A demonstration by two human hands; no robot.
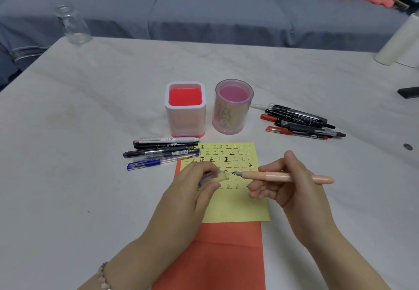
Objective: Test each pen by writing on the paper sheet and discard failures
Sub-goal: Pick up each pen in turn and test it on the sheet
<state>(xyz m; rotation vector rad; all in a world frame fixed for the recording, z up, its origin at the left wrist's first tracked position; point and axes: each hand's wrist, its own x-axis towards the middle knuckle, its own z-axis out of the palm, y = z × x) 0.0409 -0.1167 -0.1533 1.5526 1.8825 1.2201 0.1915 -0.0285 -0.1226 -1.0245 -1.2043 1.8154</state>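
Two grips, both clamped: right hand on the peach pen, left hand on its cap. Next we likely lower the nib to the paper sheet beneath.

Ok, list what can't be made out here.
Cap: blurred, mostly hidden in the left hand, head view.
Sheet: some marks under the right hand and pen.
Labels on the lying pens: too small to read.
Dark object: cut off by the right edge.

Rows of 正, black and red, on the paper sheet
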